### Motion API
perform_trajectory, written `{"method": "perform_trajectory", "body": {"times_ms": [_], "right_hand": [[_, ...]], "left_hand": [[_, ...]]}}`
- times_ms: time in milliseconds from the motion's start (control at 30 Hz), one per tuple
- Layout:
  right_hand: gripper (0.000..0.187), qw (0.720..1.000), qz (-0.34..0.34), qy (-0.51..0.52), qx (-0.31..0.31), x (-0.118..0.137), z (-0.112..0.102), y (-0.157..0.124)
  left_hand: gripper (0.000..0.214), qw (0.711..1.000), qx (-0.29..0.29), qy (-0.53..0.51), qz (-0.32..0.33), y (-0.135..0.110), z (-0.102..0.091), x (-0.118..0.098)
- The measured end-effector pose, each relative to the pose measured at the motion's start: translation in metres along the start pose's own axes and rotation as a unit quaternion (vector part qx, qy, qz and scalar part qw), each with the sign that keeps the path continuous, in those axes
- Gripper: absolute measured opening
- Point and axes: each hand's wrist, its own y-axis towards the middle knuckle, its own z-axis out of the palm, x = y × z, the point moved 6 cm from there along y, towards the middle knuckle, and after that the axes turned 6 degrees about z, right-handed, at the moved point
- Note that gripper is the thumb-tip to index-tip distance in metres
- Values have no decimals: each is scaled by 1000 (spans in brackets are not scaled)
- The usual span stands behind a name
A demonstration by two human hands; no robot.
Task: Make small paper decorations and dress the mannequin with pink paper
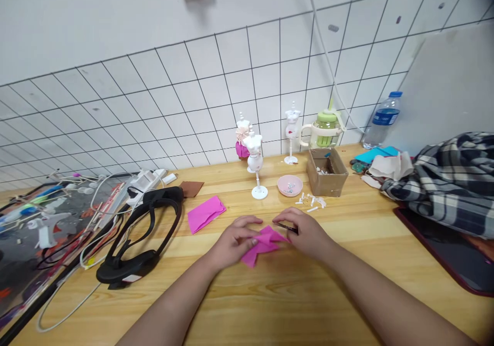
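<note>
Wooden table (266, 310): left hand (234, 243) is pinching a part-folded pink sheet (264, 243) centrally, right hand (307, 231) is gripping a dark tool (284, 227), one mannequin (243, 149) is wearing pink, two others (255, 162) (292, 131) are standing skirtless.

This is a small craft corner; whether it belongs to a home or a studio cannot be told. A wooden surface (270, 310) stands against a white-tiled wall (266, 78), and miniature dress forms (255, 161) are ranged along its back. Making shows in the bright pink sheet (266, 240) at the front, the folded pink piece (206, 214) nearby, the white scraps (312, 201) beside a cardboard box (326, 184) and, at far left, what looks like a glue gun (46, 230). A lidded green cup (326, 127), a water bottle (382, 122) and checked cloth (459, 171) lend it a casual, personal air.
</note>
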Motion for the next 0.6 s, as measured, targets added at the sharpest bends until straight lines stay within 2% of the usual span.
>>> {"method": "perform_trajectory", "body": {"times_ms": [67, 133, 233, 333, 467, 533, 600], "right_hand": [[48, 992, 8, 119, 50, 1, 3, 0], [54, 968, 23, 231, 96, 2, 8, -1], [43, 950, 39, 293, 99, 1, 15, 1], [26, 966, 77, 242, 42, -8, 15, 6], [25, 976, 83, 198, -40, -14, 3, 9], [25, 974, 74, 205, -58, -13, -1, 9], [27, 971, 73, 220, -58, -12, -3, 8]], "left_hand": [[30, 987, -39, -136, -81, -2, -2, 11], [37, 952, -69, -253, -155, -5, 1, 22], [43, 919, -76, -331, -202, -8, 9, 31], [48, 913, -76, -342, -207, -7, 13, 36], [65, 912, -101, -366, -156, -1, 8, 34], [71, 926, -85, -347, -121, 2, 6, 28], [62, 947, -74, -291, -115, 5, 4, 24]]}}
